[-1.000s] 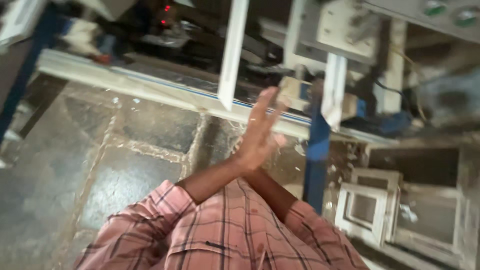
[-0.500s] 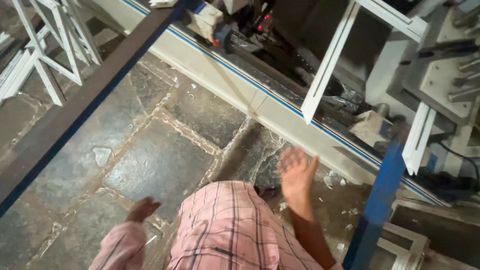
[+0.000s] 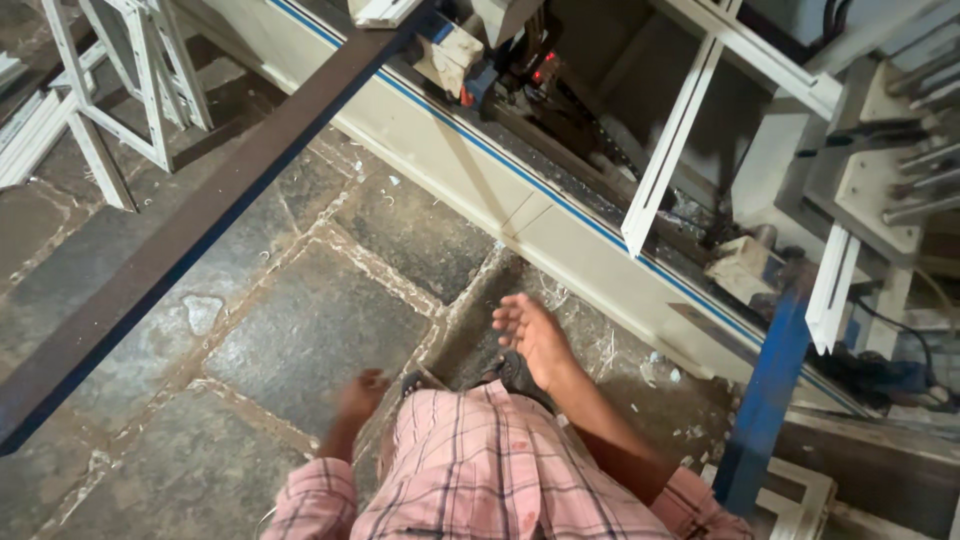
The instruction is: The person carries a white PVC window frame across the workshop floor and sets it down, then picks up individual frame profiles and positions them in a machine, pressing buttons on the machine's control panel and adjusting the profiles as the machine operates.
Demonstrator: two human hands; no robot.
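My right hand (image 3: 535, 335) dropped from near the white profile (image 3: 668, 160), open and empty; left hand (image 3: 358, 392) blurred, grip unclear, over stone floor (image 3: 300, 330).

Stone floor (image 3: 300, 330): large dark slabs, pale mortar joints, dusty. White chips and shavings (image 3: 600, 350) scattered near long cream machine base (image 3: 480, 190) standing on floor. White window frames (image 3: 130, 90) stand on slabs, upper left. Blue post (image 3: 760, 400) rises from floor at right; more white frames (image 3: 800, 500) lie beside its foot.
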